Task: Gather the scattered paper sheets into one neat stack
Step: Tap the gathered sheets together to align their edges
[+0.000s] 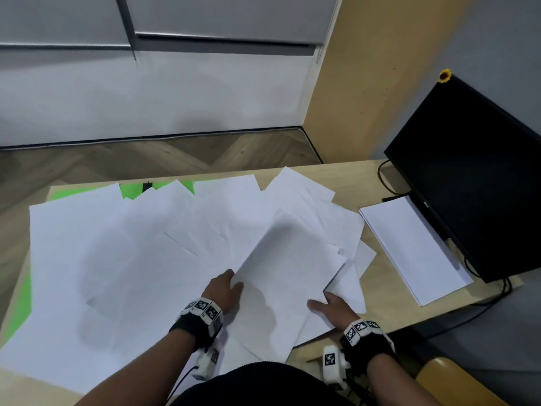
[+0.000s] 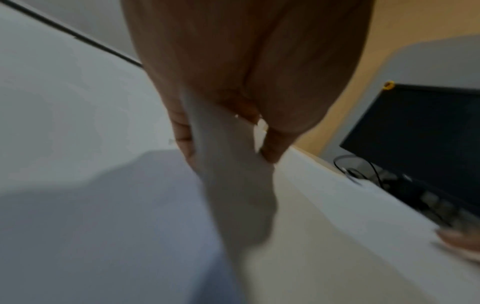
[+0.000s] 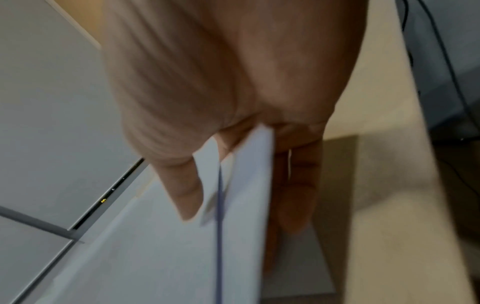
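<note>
Several loose white paper sheets lie overlapping across the wooden table. I hold a small bundle of sheets raised and tilted near the front middle. My left hand pinches its left edge, thumb on top. The left wrist view shows the left hand with the paper edge squeezed between its fingers. My right hand grips the bundle's near right corner. In the right wrist view its thumb lies over the sheets and the fingers are below.
A neat white paper stack lies at the right beside a black monitor with cables. A green mat shows under the sheets at the back left. A yellow chair stands at the lower right.
</note>
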Demonstrator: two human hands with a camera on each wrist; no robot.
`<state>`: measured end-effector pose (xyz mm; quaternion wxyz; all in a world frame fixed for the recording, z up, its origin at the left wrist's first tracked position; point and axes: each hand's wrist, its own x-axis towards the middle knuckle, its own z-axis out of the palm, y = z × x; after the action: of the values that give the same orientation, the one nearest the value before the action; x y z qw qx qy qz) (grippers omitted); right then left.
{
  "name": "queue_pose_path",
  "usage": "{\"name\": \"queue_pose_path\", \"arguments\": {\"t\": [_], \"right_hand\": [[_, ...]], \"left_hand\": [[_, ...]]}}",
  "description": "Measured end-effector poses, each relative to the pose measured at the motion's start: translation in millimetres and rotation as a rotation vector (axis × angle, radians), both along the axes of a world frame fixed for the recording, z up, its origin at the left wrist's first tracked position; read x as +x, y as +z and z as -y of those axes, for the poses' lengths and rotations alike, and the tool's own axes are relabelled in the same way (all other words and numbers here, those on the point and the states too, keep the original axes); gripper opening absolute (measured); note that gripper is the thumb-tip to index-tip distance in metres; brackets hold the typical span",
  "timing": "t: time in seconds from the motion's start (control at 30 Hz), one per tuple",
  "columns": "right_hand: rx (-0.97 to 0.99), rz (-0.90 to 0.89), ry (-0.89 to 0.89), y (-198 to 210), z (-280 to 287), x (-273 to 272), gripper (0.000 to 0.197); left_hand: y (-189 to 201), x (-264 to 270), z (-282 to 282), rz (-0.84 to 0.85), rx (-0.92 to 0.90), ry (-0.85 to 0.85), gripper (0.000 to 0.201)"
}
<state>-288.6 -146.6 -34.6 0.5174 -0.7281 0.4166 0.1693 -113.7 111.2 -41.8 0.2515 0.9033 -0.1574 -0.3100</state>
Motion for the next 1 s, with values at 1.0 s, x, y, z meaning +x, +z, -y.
{"name": "queue_pose_path", "arguments": {"t": [1.0], "right_hand": [[-0.113,0.012,-0.032,-16,-8,12,0.033]], "left_hand": [[14,15,0,0.092,0.008,0.037,0.047]]}}
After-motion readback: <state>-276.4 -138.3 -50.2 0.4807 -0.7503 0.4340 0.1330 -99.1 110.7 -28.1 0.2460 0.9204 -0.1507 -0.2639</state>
